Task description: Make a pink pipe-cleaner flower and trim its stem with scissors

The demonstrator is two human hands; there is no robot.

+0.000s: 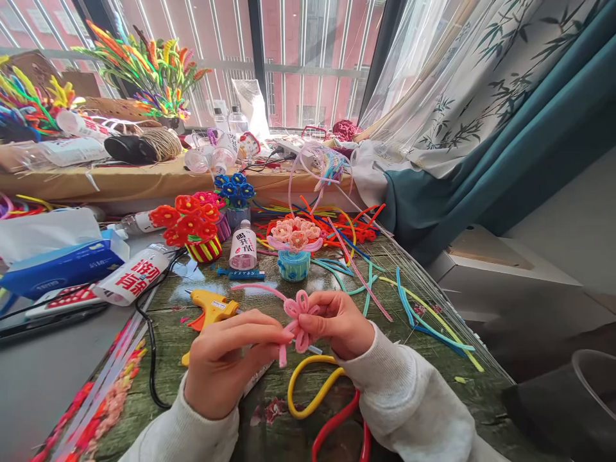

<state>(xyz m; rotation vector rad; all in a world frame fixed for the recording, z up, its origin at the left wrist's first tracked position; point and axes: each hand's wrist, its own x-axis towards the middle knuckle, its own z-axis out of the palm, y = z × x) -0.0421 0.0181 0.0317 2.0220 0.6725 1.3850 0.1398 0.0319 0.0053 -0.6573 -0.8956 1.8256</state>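
Between my hands is a pink pipe-cleaner flower (pixel 302 341) made of several looped petals, with a long loose strand curving away to the left. My left hand (pixel 231 359) pinches a short pink end at the flower's lower left. The thumb and fingers of my right hand (pixel 339 321) are closed on the petals from the right side. Just behind my left hand lies a yellow glue gun (pixel 212 308), partly covered by that hand. Below the flower, a yellow pipe-cleaner loop (pixel 308 414) and a red one (pixel 332 427) rest on the table.
A turquoise pot of pale pink flowers (pixel 294 264) stands ahead, with a small bottle (pixel 243 247) and a striped pot of red flowers (pixel 205 249) to its left. Loose pipe cleaners (pixel 433 321) lie at right. A black cable (pixel 151 346) runs along the left.
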